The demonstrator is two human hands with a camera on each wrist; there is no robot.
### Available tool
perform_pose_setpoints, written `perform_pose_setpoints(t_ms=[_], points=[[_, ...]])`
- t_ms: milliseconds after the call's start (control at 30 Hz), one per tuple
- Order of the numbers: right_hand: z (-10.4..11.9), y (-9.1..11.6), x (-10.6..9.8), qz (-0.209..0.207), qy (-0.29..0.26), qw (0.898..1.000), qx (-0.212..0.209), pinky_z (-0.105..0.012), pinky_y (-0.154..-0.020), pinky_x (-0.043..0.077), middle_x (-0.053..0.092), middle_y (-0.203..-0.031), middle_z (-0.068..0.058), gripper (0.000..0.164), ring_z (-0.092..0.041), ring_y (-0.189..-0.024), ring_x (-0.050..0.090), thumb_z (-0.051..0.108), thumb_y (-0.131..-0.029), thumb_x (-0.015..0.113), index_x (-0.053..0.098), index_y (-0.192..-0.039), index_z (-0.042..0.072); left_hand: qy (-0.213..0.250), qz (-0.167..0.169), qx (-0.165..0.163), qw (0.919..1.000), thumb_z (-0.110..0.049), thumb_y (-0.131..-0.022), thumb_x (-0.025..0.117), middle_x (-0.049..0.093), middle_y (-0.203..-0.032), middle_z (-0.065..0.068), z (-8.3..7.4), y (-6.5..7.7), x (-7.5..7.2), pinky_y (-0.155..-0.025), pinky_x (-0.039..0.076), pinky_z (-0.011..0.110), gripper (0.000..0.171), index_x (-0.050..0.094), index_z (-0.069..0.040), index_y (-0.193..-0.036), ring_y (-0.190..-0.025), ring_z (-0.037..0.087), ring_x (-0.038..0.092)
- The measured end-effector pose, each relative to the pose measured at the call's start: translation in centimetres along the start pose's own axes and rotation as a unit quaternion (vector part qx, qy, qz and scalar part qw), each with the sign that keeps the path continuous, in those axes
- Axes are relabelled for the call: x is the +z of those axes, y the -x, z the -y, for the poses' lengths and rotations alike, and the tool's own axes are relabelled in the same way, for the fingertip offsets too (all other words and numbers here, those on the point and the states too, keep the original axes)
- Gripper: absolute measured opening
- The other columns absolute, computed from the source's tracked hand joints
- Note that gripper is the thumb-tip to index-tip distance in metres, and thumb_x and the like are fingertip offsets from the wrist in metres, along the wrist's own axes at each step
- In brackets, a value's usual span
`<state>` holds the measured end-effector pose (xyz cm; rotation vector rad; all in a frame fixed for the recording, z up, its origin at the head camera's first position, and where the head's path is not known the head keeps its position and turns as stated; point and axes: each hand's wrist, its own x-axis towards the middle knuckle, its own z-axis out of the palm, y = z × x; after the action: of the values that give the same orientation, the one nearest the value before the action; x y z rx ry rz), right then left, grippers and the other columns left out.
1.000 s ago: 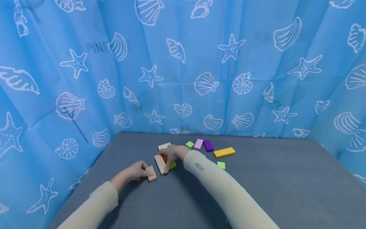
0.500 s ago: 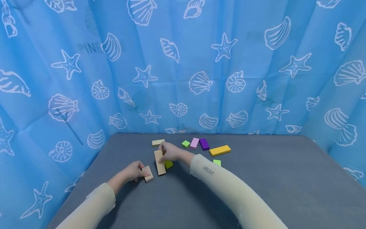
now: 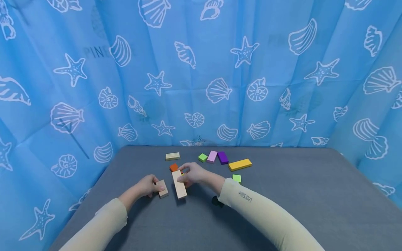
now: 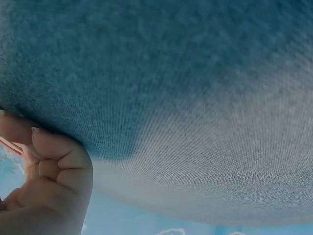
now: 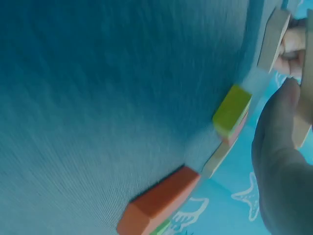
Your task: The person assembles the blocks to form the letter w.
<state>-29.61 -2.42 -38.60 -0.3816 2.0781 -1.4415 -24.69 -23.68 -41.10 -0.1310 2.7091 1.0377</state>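
Note:
In the head view my left hand pinches a short plain wooden block on the table. That block is hidden in the left wrist view, where curled fingers show at the lower left. Just to the right, my right hand grips a longer plain wooden block between thumb and fingers. A shadow under its near end suggests it is tilted or raised. Behind it lies an orange-red block. A yellow-green block, seen in the right wrist view, is mostly hidden by the right hand in the head view.
A striped light wooden block lies further back. Rightward are a green block, a pink block, a purple block, a long yellow block and a light green block. A blue curtain borders the grey table.
My right hand has taken hold of the long wooden block and brought it nearer, uncovering the orange-red block. The left hand stays on its short block. The head view has turned slightly right.

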Motion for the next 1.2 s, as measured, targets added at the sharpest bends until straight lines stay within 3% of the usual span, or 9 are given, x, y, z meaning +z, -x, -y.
perform_pose_setpoints(t_ms=[167, 467, 600, 767, 900, 1067, 1200], points=[[-0.2, 1.6, 0.7, 0.016, 0.005, 1.000, 0.015, -0.037, -0.072, 0.057, 0.062, -0.096, -0.012, 0.035, -0.022, -0.073, 0.062, 0.004, -0.088, 0.071, 0.059, -0.121, 0.002, -0.002, 0.015, -0.004, 0.9999, -0.018, -0.092, 0.070, 0.051, -0.085, 0.010, 0.0, -0.1, -0.3, -0.057, 0.042, 0.029, 0.028, 0.052, 0.002, -0.098, -0.060, 0.019, 0.051], [-0.8, 2.6, 2.1, -0.013, 0.047, 0.998, 0.047, -0.037, -0.072, 0.055, 0.063, -0.088, -0.010, 0.027, -0.022, -0.073, 0.060, 0.008, -0.084, 0.076, 0.063, -0.107, 0.005, -0.001, 0.029, -0.022, 0.9994, -0.020, -0.091, 0.071, 0.050, -0.088, 0.009, 0.2, -0.3, -0.5, -0.055, 0.041, 0.027, 0.033, 0.051, 0.002, -0.106, -0.059, 0.017, 0.048], [-1.1, 2.8, 3.2, -0.030, 0.084, 0.994, 0.060, -0.035, -0.069, 0.050, 0.061, -0.084, -0.008, 0.023, -0.020, -0.074, 0.057, 0.010, -0.082, 0.079, 0.064, -0.099, 0.007, 0.009, 0.030, -0.014, 0.9994, -0.018, -0.091, 0.071, 0.050, -0.088, 0.009, 0.2, -0.3, -0.5, -0.055, 0.040, 0.027, 0.035, 0.052, 0.003, -0.112, -0.058, 0.017, 0.046], [-1.2, 3.0, 4.1, -0.038, 0.151, 0.987, 0.033, -0.030, -0.060, 0.044, 0.059, -0.080, -0.005, 0.023, -0.018, -0.070, 0.054, 0.013, -0.080, 0.081, 0.064, -0.093, 0.008, 0.010, 0.033, -0.013, 0.9993, -0.019, -0.091, 0.070, 0.052, -0.087, 0.008, 0.1, -0.2, -0.5, -0.056, 0.039, 0.027, 0.033, 0.054, 0.003, -0.110, -0.059, 0.017, 0.048], [-1.4, 3.1, 3.6, 0.000, 0.182, 0.983, 0.002, -0.030, -0.060, 0.046, 0.061, -0.080, -0.004, 0.029, -0.016, -0.069, 0.056, 0.015, -0.082, 0.080, 0.065, -0.105, 0.006, 0.009, 0.038, -0.017, 0.9991, -0.021, -0.092, 0.069, 0.053, -0.088, 0.008, 0.0, -0.1, -0.5, -0.057, 0.040, 0.027, 0.034, 0.054, 0.003, -0.111, -0.062, 0.017, 0.050], [-1.7, 3.1, 2.6, 0.053, 0.201, 0.978, -0.022, -0.027, -0.060, 0.043, 0.061, -0.077, -0.003, 0.049, -0.015, -0.067, 0.053, 0.011, -0.083, 0.079, 0.061, -0.128, 0.007, 0.000, 0.046, -0.008, 0.9989, -0.022, -0.094, 0.067, 0.054, -0.086, 0.008, -0.3, 0.3, -0.7, -0.059, 0.043, 0.029, 0.039, 0.053, 0.005, -0.118, -0.063, 0.018, 0.052], [-1.8, 3.3, 2.9, 0.061, 0.214, 0.974, -0.041, -0.025, -0.055, 0.039, 0.059, -0.072, -0.001, 0.051, -0.013, -0.063, 0.051, 0.010, -0.081, 0.080, 0.062, -0.128, 0.007, -0.009, 0.046, 0.009, 0.9989, -0.018, -0.094, 0.066, 0.054, -0.082, 0.007, -0.1, 0.6, -0.8, -0.059, 0.043, 0.031, 0.040, 0.053, 0.006, -0.123, -0.064, 0.019, 0.053]])
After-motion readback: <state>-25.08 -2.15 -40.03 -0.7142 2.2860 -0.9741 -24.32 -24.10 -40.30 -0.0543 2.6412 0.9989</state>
